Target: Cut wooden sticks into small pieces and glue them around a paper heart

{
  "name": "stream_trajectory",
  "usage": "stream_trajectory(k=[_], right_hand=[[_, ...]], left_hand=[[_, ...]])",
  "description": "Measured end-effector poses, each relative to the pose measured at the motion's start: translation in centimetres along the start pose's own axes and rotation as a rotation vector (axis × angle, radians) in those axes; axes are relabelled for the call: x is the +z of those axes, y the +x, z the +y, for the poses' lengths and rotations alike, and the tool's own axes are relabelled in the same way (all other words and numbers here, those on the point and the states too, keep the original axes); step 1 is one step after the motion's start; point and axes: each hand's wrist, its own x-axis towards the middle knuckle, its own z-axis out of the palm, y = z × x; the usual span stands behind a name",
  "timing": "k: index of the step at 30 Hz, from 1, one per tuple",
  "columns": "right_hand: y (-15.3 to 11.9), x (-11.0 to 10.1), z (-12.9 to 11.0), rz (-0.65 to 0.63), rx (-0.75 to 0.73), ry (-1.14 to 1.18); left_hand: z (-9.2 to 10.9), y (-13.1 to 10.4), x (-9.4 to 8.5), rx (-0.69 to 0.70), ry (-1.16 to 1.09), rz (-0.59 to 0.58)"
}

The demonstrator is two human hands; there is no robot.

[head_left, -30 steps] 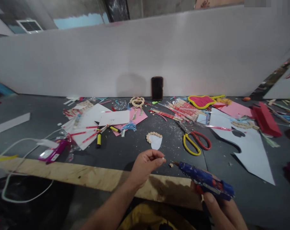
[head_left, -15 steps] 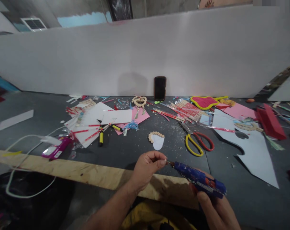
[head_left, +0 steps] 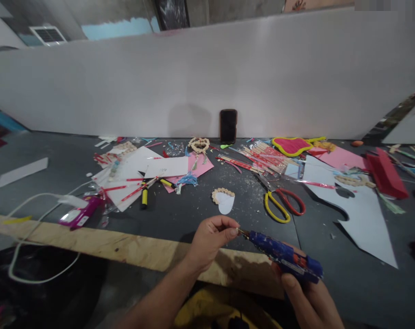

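My right hand is wrapped round a blue glue gun, whose nozzle points left. At the nozzle's tip, my left hand pinches something too small to make out between thumb and forefinger. Beyond my hands a white paper heart lies on the dark table, with small beige pieces along its upper left edge. Scissors with one yellow and one red handle lie to the right of the heart, their blades partly apart.
A phone leans upright against the pale wall panel. Papers, a yellow marker and a purple device with a white cable are on the left. Wrapped sticks and a cut white sheet lie on the right.
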Motion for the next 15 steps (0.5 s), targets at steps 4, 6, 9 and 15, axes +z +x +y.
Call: stream_trajectory(k=[4,6,9,15], right_hand=[[-0.29,0.08,0.27,0.002,0.017,0.019],[-0.38,0.03,0.39,0.002,0.019,0.023],[-0.48,-0.03,0.49,-0.013,0.015,0.017],[-0.73,-0.18,0.37,-0.020,0.038,0.025]], left_hand=[[-0.18,0.03,-0.05,0.004,0.011,-0.002],[-0.25,0.05,-0.08,0.006,0.010,0.001],[-0.23,0.04,-0.02,0.004,0.009,0.012],[-0.14,0.07,0.14,0.003,-0.006,0.031]])
